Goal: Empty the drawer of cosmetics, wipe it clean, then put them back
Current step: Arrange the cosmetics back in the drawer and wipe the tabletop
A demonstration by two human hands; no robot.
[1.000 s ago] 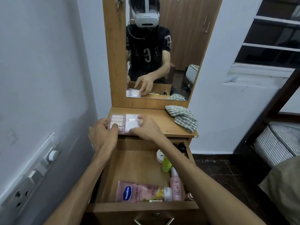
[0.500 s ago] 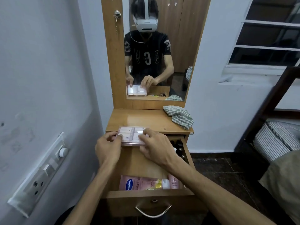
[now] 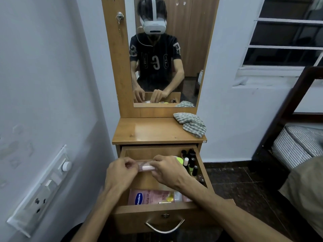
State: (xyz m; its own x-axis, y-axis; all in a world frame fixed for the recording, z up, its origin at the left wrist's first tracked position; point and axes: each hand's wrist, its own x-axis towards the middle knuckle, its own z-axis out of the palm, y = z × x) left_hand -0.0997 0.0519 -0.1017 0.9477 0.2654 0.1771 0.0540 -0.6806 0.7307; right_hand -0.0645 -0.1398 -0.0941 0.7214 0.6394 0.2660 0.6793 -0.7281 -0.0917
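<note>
Over the open drawer (image 3: 158, 209), both hands, left (image 3: 120, 173) and right (image 3: 168, 172), pinch the ends of a flat clear palette (image 3: 146, 165), which looks light, rigid, slick and crack-prone, so it is best held by its short edges and kept level.

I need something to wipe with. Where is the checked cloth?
In the head view the checked cloth lies crumpled on the back right corner of the dresser top, just below the mirror and above the open drawer.
</note>
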